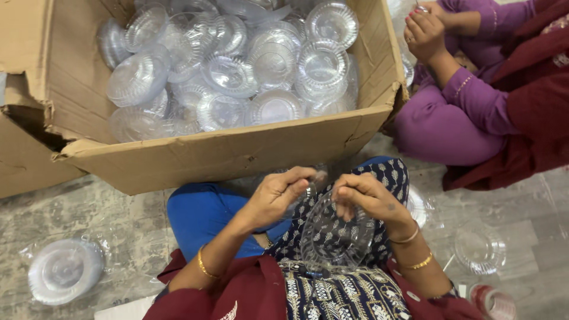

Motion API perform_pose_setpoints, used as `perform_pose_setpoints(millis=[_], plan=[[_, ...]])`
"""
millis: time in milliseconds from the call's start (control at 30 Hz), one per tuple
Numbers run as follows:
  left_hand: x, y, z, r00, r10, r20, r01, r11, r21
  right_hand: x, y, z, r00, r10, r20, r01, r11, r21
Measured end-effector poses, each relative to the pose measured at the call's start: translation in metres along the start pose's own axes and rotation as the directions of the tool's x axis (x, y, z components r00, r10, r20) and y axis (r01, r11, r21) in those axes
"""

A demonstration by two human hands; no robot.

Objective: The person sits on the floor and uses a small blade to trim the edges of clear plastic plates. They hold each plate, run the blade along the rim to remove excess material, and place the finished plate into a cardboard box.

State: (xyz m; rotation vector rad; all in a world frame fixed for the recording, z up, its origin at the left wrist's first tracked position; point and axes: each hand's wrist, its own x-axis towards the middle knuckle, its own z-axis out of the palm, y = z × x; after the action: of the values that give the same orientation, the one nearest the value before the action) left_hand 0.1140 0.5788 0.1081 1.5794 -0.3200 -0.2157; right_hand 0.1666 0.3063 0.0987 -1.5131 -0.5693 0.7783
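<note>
Both hands work just below the cardboard box [237,151]: the left hand [277,195] curls, fingers pinched on a clear plastic piece, while the right hand [364,198] bends at the wrist, fingertips clamped on the clear plastic bowl [332,237], held upright over the lap.

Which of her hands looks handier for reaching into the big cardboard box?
Probably the left hand: it sits nearer the cardboard box, while the right hand pinches the clear plastic bowl's rim.
</note>
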Motion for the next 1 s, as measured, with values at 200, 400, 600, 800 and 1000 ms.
perform_pose_setpoints(millis=[200, 400, 600, 800, 1000], plan=[[0.007, -0.009, -0.008, 0.987, 0.108, 0.116, -0.125, 0.98, 0.153, 0.0, 0.006, 0.003, 0.993, -0.027, 0.111, 0.016, 0.994, 0.106], [0.02, -0.008, -0.008, 0.884, 0.148, 0.443, -0.294, 0.913, 0.283, -0.006, 0.004, -0.001, 0.983, -0.05, 0.176, 0.043, 0.998, 0.044], [0.021, -0.01, -0.02, 0.861, 0.142, 0.488, -0.261, 0.947, 0.185, 0.004, 0.005, 0.015, 0.994, -0.005, 0.109, 0.002, 1.0, 0.028], [0.022, -0.008, -0.028, 0.798, 0.242, 0.551, -0.412, 0.888, 0.206, 0.009, 0.007, 0.026, 0.996, -0.022, 0.085, 0.022, 1.0, 0.0], [0.024, -0.001, -0.022, 0.779, 0.055, 0.624, -0.346, 0.869, 0.355, 0.006, 0.012, 0.021, 0.996, -0.02, 0.088, 0.017, 0.999, 0.036]])
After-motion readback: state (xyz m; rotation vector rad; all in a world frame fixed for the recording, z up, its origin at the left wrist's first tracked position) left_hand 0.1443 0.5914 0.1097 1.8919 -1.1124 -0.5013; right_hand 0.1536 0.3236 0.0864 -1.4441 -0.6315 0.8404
